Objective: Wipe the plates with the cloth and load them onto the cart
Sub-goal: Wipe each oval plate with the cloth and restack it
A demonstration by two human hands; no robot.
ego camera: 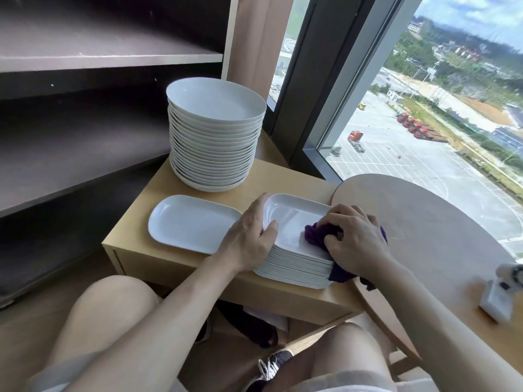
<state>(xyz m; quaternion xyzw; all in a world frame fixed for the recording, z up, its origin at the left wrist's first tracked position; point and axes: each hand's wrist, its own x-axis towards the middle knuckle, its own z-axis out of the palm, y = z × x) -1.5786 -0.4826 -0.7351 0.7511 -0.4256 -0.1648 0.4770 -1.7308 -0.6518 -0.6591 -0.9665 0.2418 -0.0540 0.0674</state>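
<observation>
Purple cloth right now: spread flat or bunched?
Bunched. The purple cloth is wadded under the right hand, fingers curled round it, on the top rectangular plate; one end hangs off its edge.

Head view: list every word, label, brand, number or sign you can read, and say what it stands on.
None can be read.
The plates, cloth and cart show no print.
The white object on the round table is too blurred to tell.
The trucks outside are too small to read.
</observation>
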